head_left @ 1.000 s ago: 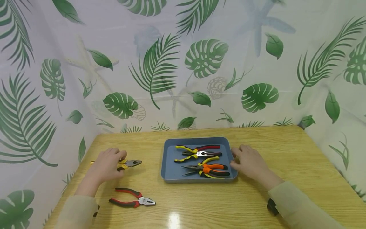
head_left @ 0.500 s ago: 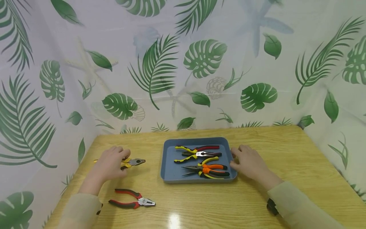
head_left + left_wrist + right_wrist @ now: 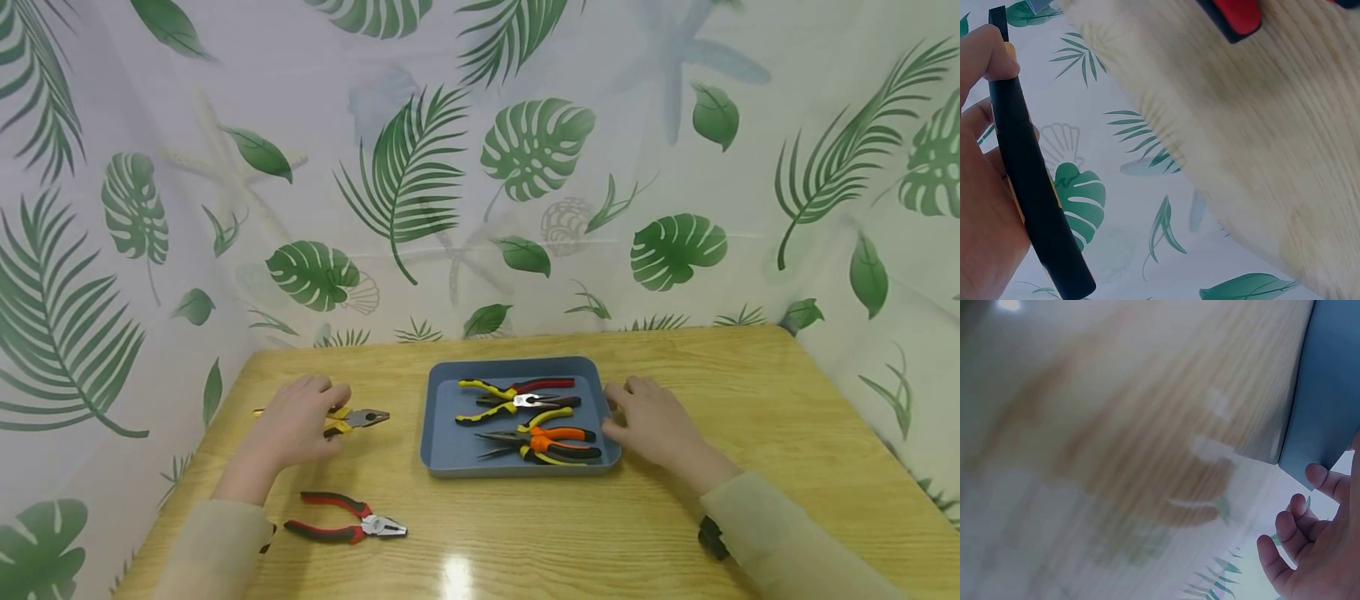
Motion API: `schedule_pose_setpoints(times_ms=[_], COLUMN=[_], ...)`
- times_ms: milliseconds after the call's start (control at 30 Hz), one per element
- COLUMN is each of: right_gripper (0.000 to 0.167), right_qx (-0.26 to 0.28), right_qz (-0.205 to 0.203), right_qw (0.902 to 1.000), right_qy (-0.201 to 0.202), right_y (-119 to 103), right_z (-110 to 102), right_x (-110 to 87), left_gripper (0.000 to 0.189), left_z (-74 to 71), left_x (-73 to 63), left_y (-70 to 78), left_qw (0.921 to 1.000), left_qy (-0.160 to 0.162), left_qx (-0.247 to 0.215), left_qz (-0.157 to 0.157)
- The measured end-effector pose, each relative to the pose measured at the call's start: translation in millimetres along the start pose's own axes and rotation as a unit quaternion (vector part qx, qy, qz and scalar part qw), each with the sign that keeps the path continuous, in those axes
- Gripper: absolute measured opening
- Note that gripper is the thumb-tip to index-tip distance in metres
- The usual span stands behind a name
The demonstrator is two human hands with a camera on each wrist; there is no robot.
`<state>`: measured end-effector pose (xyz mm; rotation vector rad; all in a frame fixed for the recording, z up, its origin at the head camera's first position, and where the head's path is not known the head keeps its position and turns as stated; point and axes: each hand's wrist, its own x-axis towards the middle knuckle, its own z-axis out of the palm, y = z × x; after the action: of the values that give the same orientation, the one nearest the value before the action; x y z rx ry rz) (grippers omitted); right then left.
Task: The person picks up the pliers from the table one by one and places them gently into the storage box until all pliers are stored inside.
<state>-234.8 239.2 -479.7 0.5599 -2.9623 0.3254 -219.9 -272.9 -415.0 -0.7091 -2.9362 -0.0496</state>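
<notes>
In the head view my left hand [image 3: 300,421] grips a pair of yellow-and-black pliers [image 3: 360,417], metal nose to the right, over the table's left side. One dark handle [image 3: 1035,181] runs long and close in the left wrist view, fingers curled round its upper part. Red-and-black pliers [image 3: 348,521] lie nearer the front with spread handles. My right hand [image 3: 652,421] touches the right side of a blue-grey tray [image 3: 450,462]. In the right wrist view a fingertip [image 3: 1317,474] is at the tray's corner, other fingers loosely bent.
Inside the tray lie several pliers: yellow-handled ones [image 3: 487,414], dark red-handled ones [image 3: 547,384] and orange-and-black ones [image 3: 566,434]. The wooden table [image 3: 525,533] ends at a leaf-patterned cloth [image 3: 450,250] behind and at both sides.
My left hand has moved a little to the right with the yellow-and-black pliers. My right hand stays at the tray's right side, and the red-and-black pliers lie as before.
</notes>
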Motion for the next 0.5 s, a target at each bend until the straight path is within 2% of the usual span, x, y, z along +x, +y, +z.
schedule_pose_setpoints(times_ms=[500], right_gripper=[0.025], right_qx=[-0.002], right_qz=[0.007], right_qw=[0.9999], right_qy=[-0.012], right_y=[-3], right_z=[-4], right_x=[3.3], left_gripper=[0.033], left_z=[-7.8], left_x=[19.1], left_y=[7.1], left_qw=[0.9996], left_qy=[0.007], left_qx=[0.001], left_qz=[0.028])
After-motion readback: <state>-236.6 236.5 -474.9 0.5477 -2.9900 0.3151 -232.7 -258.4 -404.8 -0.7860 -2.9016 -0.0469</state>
